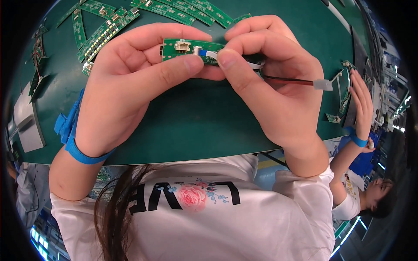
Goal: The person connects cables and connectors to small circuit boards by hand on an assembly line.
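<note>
Above the green work surface, my left hand [126, 82] grips a narrow green circuit board [169, 50], thumb along its lower edge and fingers behind. A cream socket [183, 45] stands on the board's left part. To the right of it, a white-and-blue flat ribbon cable [210, 54] runs from a small white connector [197, 51] toward my right hand [283, 82]. My right thumb and index finger are closed over the cable at the board's right end, hiding that end. Dark red and black wires [291, 81] come out beneath my right fingers, ending in a white plug [322, 85].
Several green circuit boards [170, 11] lie across the far side of the green table [196, 126]. Wired boards [37, 65] sit at the far left, near a grey-white box [28, 119]. On the right, a co-worker's hand [362, 102] is close to another wired board [344, 98].
</note>
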Tool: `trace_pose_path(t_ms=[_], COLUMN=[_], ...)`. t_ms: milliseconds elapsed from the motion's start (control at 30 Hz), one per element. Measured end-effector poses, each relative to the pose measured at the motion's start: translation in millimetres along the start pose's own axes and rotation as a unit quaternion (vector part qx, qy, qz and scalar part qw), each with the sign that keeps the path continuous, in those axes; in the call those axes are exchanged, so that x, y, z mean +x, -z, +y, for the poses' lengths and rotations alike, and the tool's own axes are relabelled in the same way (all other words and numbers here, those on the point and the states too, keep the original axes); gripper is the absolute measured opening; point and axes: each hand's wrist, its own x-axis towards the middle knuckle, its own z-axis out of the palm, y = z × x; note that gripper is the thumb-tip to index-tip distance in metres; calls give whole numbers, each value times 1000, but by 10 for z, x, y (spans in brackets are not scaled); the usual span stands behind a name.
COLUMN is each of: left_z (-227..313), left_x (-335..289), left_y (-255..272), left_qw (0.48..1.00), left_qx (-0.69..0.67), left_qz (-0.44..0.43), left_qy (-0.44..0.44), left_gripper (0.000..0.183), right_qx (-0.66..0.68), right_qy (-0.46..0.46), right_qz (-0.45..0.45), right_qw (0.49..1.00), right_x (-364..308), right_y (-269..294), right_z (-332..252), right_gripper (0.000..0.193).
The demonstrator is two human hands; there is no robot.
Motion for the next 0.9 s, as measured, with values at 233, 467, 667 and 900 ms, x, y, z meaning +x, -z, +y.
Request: trace_pose_path(t_ms=[233, 467, 667, 900], left_z=[-26, 19, 61, -2], left_x=[-4, 15, -4, 18], left_y=[-14, -39, 14, 73], left_qw=[999, 997, 989, 982], left_qx=[15, 37, 94, -24], left_qz=[35, 65, 102, 112], left_qy=[-8, -16, -45, -149], left_gripper=[31, 26, 27, 26], right_qx=[-57, -82, -100, 176], right_qy=[-11, 26, 99, 32], right_qz=[-11, 11, 58, 59], right_qw=[998, 996, 988, 982], right_x=[22, 31, 115, 159], right_y=[-31, -91, -1, 63], right_z=[-66, -61, -30, -39], right_gripper=[6, 6, 22, 31])
